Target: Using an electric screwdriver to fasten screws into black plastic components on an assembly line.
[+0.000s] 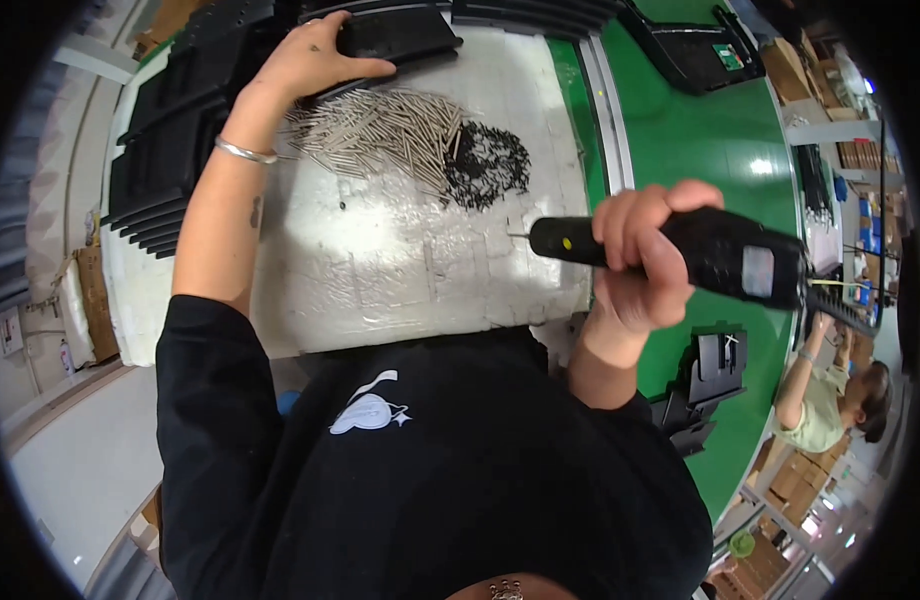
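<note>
My right hand (pixel 645 250) is wrapped round a black electric screwdriver (pixel 720 245), raised over the right side of the white work surface (pixel 380 270). Its thin bit points left and touches nothing. At the far side of the surface, my left hand (pixel 320 62) grips the left end of a flat black plastic panel (pixel 400 38). The thumb lies along the panel's near edge and the fingers reach over its top. Just nearer than that hand spreads a heap of thin silvery metal pins (pixel 380 130). A pile of small black screws (pixel 488 165) touches the heap's right side.
Stacked black plastic parts (pixel 170 150) line the left and far edges. A green bench (pixel 700 150) runs along the right, carrying a black frame with a small green circuit board (pixel 728 57) and several black pieces (pixel 715 370). Another person (pixel 830 400) works farther right.
</note>
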A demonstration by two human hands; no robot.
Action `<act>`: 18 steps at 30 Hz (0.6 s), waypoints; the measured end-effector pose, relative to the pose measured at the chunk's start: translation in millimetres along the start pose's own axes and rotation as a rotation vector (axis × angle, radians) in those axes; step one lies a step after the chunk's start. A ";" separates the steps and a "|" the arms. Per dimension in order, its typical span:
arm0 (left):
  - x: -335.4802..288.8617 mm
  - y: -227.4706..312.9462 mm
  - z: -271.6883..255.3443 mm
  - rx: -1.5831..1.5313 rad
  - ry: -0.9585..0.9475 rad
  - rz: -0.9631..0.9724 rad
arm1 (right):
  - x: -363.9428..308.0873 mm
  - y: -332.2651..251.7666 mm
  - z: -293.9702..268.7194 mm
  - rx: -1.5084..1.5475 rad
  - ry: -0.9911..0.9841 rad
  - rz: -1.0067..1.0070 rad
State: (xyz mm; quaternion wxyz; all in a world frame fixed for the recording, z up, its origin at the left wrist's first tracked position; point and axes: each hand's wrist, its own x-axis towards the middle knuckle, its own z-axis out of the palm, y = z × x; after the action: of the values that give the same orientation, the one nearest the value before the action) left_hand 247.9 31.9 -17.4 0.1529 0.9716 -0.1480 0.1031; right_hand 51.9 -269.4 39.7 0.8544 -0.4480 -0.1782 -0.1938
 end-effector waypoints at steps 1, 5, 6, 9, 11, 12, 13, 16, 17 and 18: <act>0.3 9.3 -2.5 -0.026 -0.077 -0.038 | -0.3 6.2 -1.0 -0.019 0.022 0.017; -3.5 46.9 -26.7 0.012 -0.077 -0.027 | -5.8 15.3 1.4 -0.227 0.049 0.039; -7.3 58.0 -37.7 0.031 -0.071 -0.057 | -7.5 15.5 1.5 -0.231 0.047 0.040; -17.2 68.1 -52.0 0.023 -0.016 -0.069 | -9.8 16.4 0.5 -0.270 0.059 0.023; -33.0 88.2 -72.6 -0.028 0.050 -0.118 | -8.8 12.9 -0.1 -0.266 0.079 0.042; -48.0 87.5 -72.5 -0.106 0.095 -0.031 | -7.9 12.3 -2.2 -0.268 0.080 0.042; -65.1 85.3 -70.1 -0.186 0.140 0.061 | -7.3 12.6 -5.2 -0.218 0.073 0.017; -126.9 96.0 -81.4 -0.474 -0.007 0.208 | -6.8 7.5 -8.2 -0.168 0.074 -0.019; -146.0 101.8 -88.7 -0.512 -0.125 0.176 | -4.6 4.3 -6.9 -0.151 0.070 -0.027; -166.5 100.6 -80.0 -0.449 -0.180 0.150 | -3.4 1.6 -6.1 -0.150 0.049 -0.048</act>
State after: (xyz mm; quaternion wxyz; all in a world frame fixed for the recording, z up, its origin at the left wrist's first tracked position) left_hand 47.7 9.2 43.1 0.3432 0.9049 -0.2517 -0.0085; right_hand 50.6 -273.1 33.7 0.8176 -0.5017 -0.1528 -0.2378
